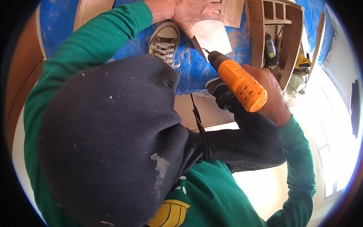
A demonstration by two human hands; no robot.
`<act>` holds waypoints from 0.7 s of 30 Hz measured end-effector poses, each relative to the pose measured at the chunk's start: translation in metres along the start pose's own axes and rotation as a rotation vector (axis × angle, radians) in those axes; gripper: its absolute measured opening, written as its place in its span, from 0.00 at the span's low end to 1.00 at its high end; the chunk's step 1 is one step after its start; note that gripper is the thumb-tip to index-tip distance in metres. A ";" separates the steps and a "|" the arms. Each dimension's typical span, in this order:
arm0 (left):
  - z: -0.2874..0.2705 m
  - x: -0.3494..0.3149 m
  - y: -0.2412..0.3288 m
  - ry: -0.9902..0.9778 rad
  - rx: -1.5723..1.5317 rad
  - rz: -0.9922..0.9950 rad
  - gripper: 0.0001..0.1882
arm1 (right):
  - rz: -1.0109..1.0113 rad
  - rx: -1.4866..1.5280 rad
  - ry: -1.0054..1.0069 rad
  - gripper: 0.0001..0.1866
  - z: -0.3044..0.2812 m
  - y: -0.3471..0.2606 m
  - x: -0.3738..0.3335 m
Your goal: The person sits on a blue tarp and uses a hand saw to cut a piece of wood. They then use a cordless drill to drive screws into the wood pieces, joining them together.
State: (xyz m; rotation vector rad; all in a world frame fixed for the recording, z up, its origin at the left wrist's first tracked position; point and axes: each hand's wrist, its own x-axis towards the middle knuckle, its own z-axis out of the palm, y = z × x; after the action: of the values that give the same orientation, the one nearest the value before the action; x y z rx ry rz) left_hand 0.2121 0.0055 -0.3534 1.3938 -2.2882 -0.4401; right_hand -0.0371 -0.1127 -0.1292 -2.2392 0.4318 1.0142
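Note:
My right hand (270, 90) is wrapped round the grip of an orange cordless drill (242, 83) with a black chuck. The drill points up and to the left, its thin bit at the near edge of a pale wooden piece (213, 38). I cannot tell whether the bit is in the wood. At the top, my left hand (193, 15) holds the piece at its far left corner, fingers bent over it. Behind it lies another wooden board (232, 13), partly cut off by the frame.
Blue sheeting (187, 81) with dusty patches covers the floor. At the right stands a wooden unit with compartments (259, 34), holding a corded power tool (271, 49). Beyond it is something yellow (302, 61). My shoe (164, 41) and bent knee (113, 121) fill the near left.

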 end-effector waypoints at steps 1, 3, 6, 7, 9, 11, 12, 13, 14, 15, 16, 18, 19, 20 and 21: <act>-0.001 0.000 0.001 -0.007 0.000 -0.002 0.54 | -0.012 -0.026 -0.002 0.21 0.000 0.000 0.001; -0.004 0.000 0.003 -0.029 0.032 -0.019 0.54 | 0.026 -0.055 -0.034 0.20 0.000 -0.001 0.002; -0.006 0.000 0.006 -0.061 0.046 -0.041 0.55 | 0.039 -0.064 -0.052 0.20 -0.001 -0.001 0.006; -0.006 -0.001 0.006 -0.069 0.047 -0.052 0.55 | 0.041 -0.067 -0.058 0.20 -0.001 -0.001 0.007; -0.006 -0.003 0.007 -0.016 0.055 -0.040 0.56 | 0.027 -0.043 -0.036 0.21 0.000 -0.001 0.008; -0.006 -0.003 0.006 -0.014 0.055 -0.033 0.56 | 0.031 -0.047 -0.029 0.21 0.000 -0.002 0.009; -0.006 -0.002 0.006 -0.037 0.052 -0.040 0.56 | 0.033 -0.066 -0.035 0.21 0.000 -0.002 0.010; -0.006 -0.002 0.005 -0.060 0.049 -0.047 0.56 | 0.034 -0.084 -0.041 0.21 0.001 -0.002 0.010; -0.005 -0.001 0.005 -0.076 0.047 -0.045 0.57 | 0.039 -0.104 -0.050 0.21 0.001 -0.001 0.011; -0.005 0.000 0.005 -0.093 0.048 -0.046 0.59 | 0.040 -0.124 -0.056 0.21 0.001 0.000 0.012; -0.005 0.000 0.005 -0.109 0.047 -0.043 0.61 | 0.032 -0.141 -0.046 0.20 0.001 0.000 0.013; -0.005 0.000 0.005 -0.076 0.028 -0.043 0.65 | 0.031 -0.158 -0.071 0.20 0.000 0.002 0.015; -0.005 -0.001 0.005 -0.059 0.022 -0.046 0.67 | 0.015 -0.164 -0.069 0.20 -0.001 0.003 0.016; -0.005 -0.001 0.004 -0.062 0.012 -0.044 0.68 | 0.007 -0.164 -0.071 0.20 -0.001 0.003 0.018; -0.005 -0.001 0.004 -0.065 0.002 -0.043 0.70 | -0.007 -0.160 -0.068 0.20 -0.002 0.003 0.018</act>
State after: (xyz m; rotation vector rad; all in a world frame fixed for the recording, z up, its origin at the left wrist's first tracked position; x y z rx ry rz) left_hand 0.2113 0.0078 -0.3474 1.4524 -2.3144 -0.5033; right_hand -0.0257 -0.1167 -0.1435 -2.3361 0.3230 1.1534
